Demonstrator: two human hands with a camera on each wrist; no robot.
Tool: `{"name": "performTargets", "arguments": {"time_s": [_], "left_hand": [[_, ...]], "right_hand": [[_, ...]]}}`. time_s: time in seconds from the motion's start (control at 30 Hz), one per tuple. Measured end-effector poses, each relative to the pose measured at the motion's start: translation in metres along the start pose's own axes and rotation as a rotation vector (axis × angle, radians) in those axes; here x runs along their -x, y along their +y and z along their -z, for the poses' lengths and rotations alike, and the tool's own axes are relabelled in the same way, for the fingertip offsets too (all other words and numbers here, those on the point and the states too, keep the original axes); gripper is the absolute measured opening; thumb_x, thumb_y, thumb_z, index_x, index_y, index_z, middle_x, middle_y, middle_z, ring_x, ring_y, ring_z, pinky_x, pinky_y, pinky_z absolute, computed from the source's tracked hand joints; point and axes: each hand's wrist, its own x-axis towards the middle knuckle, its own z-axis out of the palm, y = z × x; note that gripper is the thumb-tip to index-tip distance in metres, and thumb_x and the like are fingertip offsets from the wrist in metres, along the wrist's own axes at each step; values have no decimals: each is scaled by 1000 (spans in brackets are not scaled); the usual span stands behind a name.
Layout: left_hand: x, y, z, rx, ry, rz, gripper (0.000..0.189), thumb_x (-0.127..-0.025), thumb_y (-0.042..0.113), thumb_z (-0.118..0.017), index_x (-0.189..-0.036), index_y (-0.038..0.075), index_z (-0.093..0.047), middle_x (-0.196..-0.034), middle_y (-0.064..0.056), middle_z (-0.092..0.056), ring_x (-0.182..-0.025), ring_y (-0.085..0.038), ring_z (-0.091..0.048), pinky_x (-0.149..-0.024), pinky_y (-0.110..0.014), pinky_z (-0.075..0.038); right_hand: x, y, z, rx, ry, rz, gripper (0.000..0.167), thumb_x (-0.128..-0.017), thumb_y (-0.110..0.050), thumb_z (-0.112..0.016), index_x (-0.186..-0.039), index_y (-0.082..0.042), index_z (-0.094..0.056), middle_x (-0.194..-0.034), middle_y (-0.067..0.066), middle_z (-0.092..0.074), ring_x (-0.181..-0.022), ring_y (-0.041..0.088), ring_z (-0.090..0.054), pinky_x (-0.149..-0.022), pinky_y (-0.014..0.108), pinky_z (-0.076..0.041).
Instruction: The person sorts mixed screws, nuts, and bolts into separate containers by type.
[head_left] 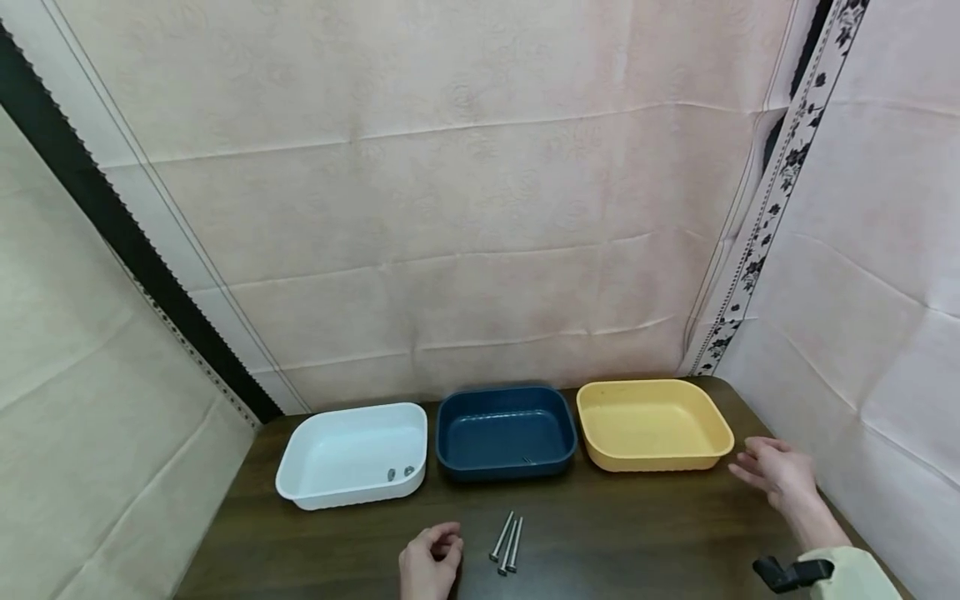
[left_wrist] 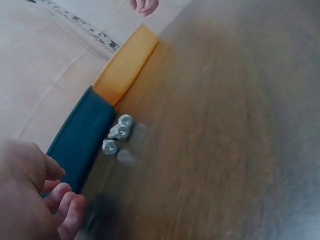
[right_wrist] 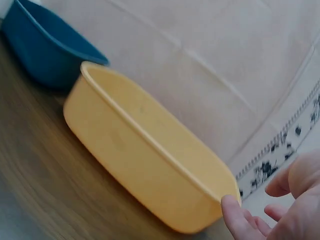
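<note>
Lying near left fingers (head_left: 448, 528): bolts (head_left: 508, 546)

So I had three silver bolts (head_left: 509, 546) lying in a loose bunch on the brown table (head_left: 615, 533), round heads facing me, just right of my left hand (head_left: 429, 562). The yellow tray (head_left: 652, 417) sat upright, my right hand (head_left: 780, 471) right by its near corner, couldn't tell if touching. White tray (head_left: 337, 458) had two small grey pieces (head_left: 392, 474) up front; dark blue tray (head_left: 506, 421) sat between.
</note>
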Motion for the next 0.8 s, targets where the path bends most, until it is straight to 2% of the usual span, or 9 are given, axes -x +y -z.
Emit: {"name": "performTargets", "arguments": {"time_s": [0.13,0.2,0.27,0.33,0.47,0.67,0.8], "left_hand": [[3,-3,-6,25,-15,-45,19,-77,-4,-79,-94,3,-76,-80,5,-67,-67,-7,-64,-60,-22,-54],[4,-4,-8,40,-35,-47,20,-76,-5,-79,-94,2,-76,-80,4,-66,-67,-7,-63,-59,-21,-54],[6,-4,-11,55,-54,-49,20,-76,-5,-80,-95,1,-75,-80,4,-65,-68,-6,-63,-58,-21,-54],[8,-4,-14,64,-61,-59,21,-75,-6,-80,-94,0,-75,-80,3,-64,-68,-6,-62,-57,-21,-54],[10,-1,-20,54,-40,-98,21,-74,-7,-81,-93,0,-75,-81,3,-64,-69,-7,-62,-57,-21,-55],[10,4,-28,41,-18,-83,22,-73,-6,-82,-93,1,-75,-81,2,-63,-69,-7,-61,-57,-21,-54],[11,4,-34,91,45,-83,24,-72,-7,-83,-94,1,-75,-83,2,-64,-69,-8,-62,-59,-22,-55]], "right_hand": [[-17,4,4,-10,-17,-43,51,-101,-7,-48,-141,19,-27,-117,27,-44,-70,13,-61,-73,38,-61],[-24,6,2,-7,-11,-70,52,-102,-9,-49,-138,20,-27,-116,28,-42,-69,14,-61,-71,37,-61],[-29,8,0,0,3,-100,48,-102,-12,-50,-132,20,-30,-109,25,-45,-66,15,-60,-69,35,-61],[-32,9,-3,-5,19,-131,37,-101,-12,-51,-121,16,-37,-97,19,-49,-64,15,-61,-67,33,-61],[-37,8,-8,-46,24,-163,16,-98,-7,-52,-104,6,-46,-75,6,-54,-60,14,-63,-62,31,-61],[-42,9,-9,-57,29,-166,13,-98,-5,-52,-105,6,-49,-68,4,-59,-58,14,-63,-59,30,-60],[-46,8,-10,-61,16,-140,10,-96,-1,-54,-100,7,-51,-66,6,-57,-56,15,-62,-56,29,-59]]}}
